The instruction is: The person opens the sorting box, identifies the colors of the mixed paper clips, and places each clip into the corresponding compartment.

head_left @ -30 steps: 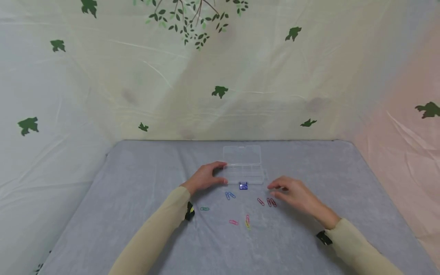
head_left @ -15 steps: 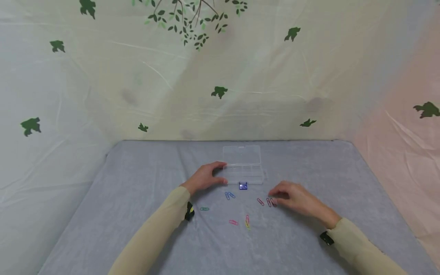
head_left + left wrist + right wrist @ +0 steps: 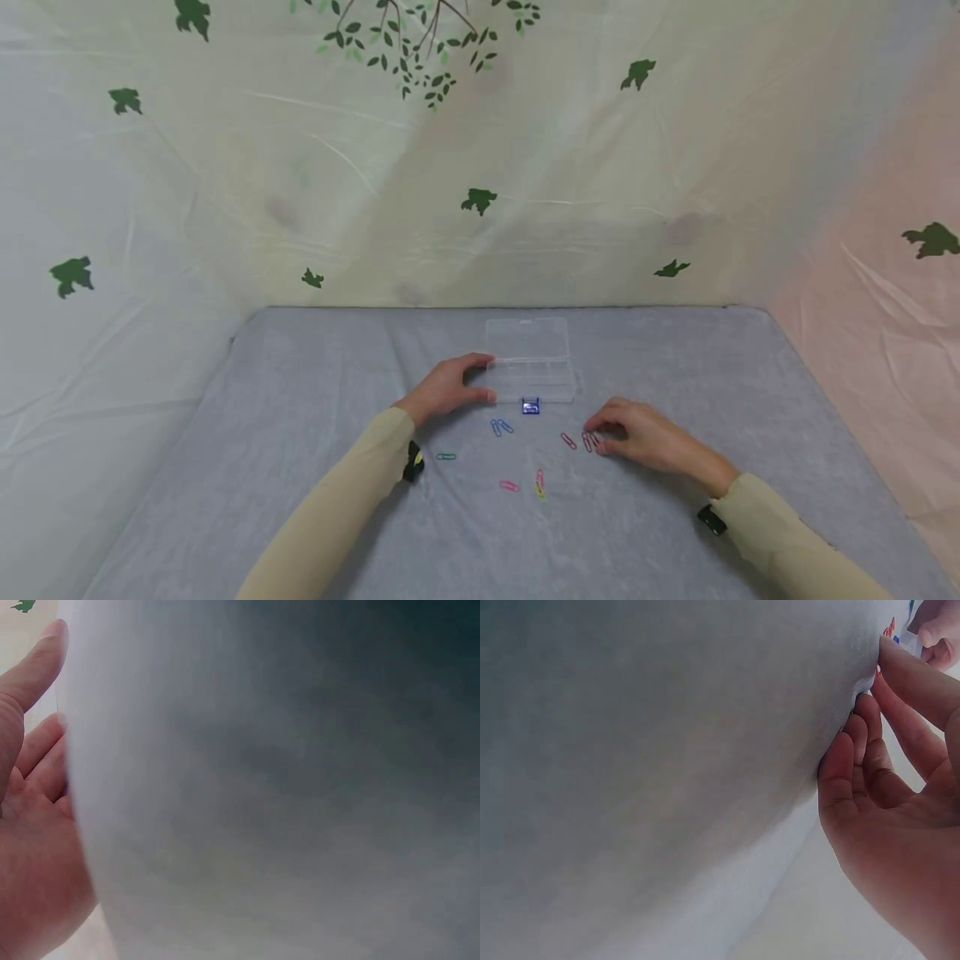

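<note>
The left hand grips the box at nine o'clock. The right hand, narrowed at the red clips, box's five o'clock, seems mid-pickup; grip unclear. Next likely calls for a fine pinch.

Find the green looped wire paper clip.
Head view, left of centre: the green clip lies just right of the black left-wrist device, left of two blue looped paper clips.

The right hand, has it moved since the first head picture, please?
Yes: judged against the box, the right hand has moved toward the person, to the red clips.
</note>
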Action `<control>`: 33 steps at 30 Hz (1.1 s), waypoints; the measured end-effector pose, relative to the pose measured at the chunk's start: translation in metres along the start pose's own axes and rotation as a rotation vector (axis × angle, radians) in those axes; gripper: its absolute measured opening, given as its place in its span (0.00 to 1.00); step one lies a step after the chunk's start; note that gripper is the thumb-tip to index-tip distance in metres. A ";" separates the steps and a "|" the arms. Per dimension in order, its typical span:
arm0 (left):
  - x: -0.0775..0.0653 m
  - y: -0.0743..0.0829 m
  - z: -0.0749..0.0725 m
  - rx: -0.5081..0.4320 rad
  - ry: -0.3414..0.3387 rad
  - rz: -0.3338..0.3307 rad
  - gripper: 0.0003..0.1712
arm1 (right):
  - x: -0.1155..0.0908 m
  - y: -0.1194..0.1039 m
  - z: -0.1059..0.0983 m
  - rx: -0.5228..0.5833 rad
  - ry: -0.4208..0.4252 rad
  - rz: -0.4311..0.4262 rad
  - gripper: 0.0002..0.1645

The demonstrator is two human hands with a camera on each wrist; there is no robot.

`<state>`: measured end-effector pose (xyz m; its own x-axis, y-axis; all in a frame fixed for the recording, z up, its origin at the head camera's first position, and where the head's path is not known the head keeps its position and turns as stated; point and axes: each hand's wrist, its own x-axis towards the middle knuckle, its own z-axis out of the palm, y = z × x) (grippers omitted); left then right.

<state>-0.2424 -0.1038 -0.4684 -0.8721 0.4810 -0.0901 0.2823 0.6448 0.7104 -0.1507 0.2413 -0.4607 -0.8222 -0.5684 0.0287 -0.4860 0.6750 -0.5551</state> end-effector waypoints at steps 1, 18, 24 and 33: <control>0.000 0.000 0.000 0.002 -0.002 0.000 0.39 | 0.000 -0.001 0.000 -0.001 0.002 -0.003 0.15; -0.001 0.001 -0.001 -0.013 -0.007 0.002 0.40 | -0.005 0.004 -0.002 0.149 0.020 0.102 0.05; 0.000 0.001 -0.001 -0.024 -0.007 0.001 0.39 | -0.008 0.005 -0.006 0.238 0.013 0.128 0.04; -0.001 0.001 -0.002 -0.022 -0.013 0.013 0.39 | -0.003 -0.005 -0.011 0.225 0.121 0.239 0.02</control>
<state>-0.2421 -0.1052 -0.4658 -0.8631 0.4969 -0.0902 0.2839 0.6252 0.7270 -0.1491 0.2447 -0.4483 -0.9408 -0.3373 -0.0335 -0.2087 0.6542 -0.7270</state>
